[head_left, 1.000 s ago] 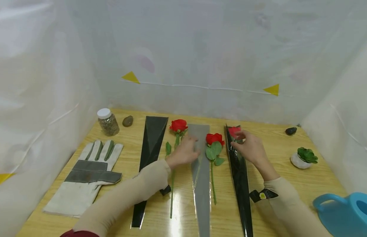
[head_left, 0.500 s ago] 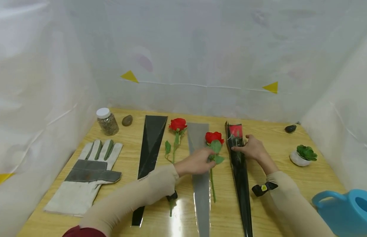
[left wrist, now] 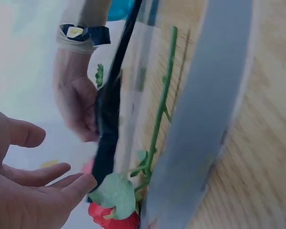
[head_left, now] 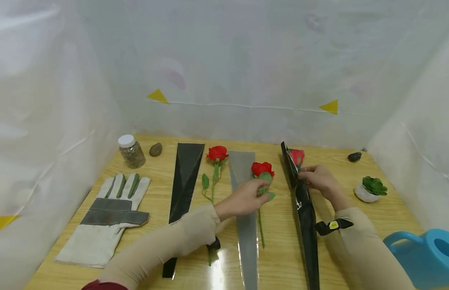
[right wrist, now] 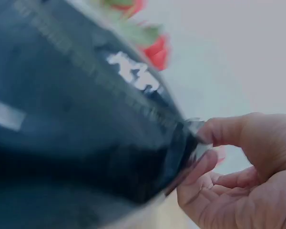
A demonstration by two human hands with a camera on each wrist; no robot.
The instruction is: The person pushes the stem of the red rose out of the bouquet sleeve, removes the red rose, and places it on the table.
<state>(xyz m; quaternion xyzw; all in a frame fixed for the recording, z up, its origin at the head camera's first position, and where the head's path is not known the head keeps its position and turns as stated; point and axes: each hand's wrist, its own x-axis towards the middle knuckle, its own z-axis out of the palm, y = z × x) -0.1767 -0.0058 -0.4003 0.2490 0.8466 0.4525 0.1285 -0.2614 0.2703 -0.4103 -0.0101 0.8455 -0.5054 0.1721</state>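
Note:
My right hand (head_left: 320, 182) pinches the edge of a black flower sleeve (head_left: 307, 219), whose top is lifted off the table. A red rose (head_left: 297, 156) shows through the sleeve's clear front. In the right wrist view, thumb and finger grip the film of the sleeve (right wrist: 100, 119), which fills much of that frame. My left hand (head_left: 244, 198) hovers over the middle rose (head_left: 262, 169), its fingers at the leaves. Its fingers (left wrist: 71, 188) look loosely bent with a gap to the thumb in the left wrist view, one fingertip overlapping a leaf (left wrist: 117, 193).
A grey sleeve (head_left: 247, 249) lies under my left forearm's side, with another rose (head_left: 218, 154) and a black sleeve (head_left: 188, 165) further left. Work gloves (head_left: 108, 217), a jar (head_left: 131, 152) and a stone (head_left: 156, 149) stand left; a succulent (head_left: 371, 189), black stone (head_left: 354, 156) and blue watering can (head_left: 409, 257) right.
My left hand has moved right from the grey sleeve to the middle rose's leaves. My right hand has taken hold of the black sleeve, raising and shifting its top to the right.

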